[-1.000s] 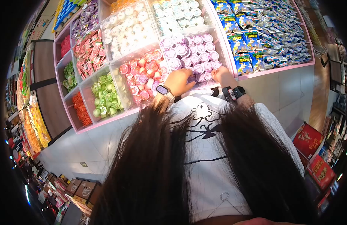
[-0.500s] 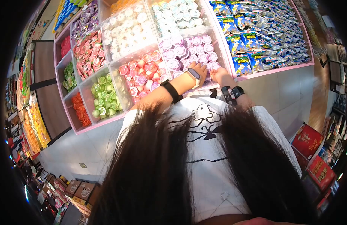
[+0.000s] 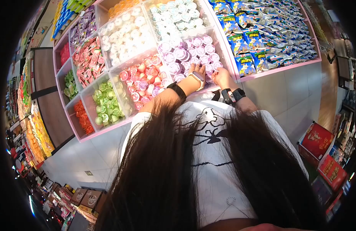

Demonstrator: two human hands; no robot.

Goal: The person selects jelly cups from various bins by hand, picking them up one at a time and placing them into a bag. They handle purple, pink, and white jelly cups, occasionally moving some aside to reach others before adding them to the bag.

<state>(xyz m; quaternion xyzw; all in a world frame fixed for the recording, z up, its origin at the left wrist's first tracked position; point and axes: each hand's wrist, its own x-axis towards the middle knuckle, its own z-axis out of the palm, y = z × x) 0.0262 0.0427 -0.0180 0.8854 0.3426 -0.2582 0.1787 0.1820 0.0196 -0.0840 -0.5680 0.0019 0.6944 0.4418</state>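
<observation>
Purple-lidded jelly cups (image 3: 200, 50) fill a clear compartment in the middle of the pink-edged display bin (image 3: 105, 133). My left hand (image 3: 197, 72), with a band and a black strap on its wrist, reaches over the near edge of that compartment, its fingers bent down among the cups. My right hand (image 3: 222, 77), with two black wrist devices, is at the compartment's near right corner. Its fingers are curled together around something small that I cannot make out. The two hands are close but apart.
Red and pink cups (image 3: 141, 82), green cups (image 3: 105, 104) and white cups (image 3: 124, 36) lie in neighbouring compartments. Blue snack packets (image 3: 262, 34) fill the section on the right. Red boxes (image 3: 316, 140) stand at the lower right, brown cartons (image 3: 89, 198) at the lower left.
My left hand has shifted slightly left and its fingers now bend down more onto the purple cups. My right hand has turned slightly at the corner. The view has shifted a little.
</observation>
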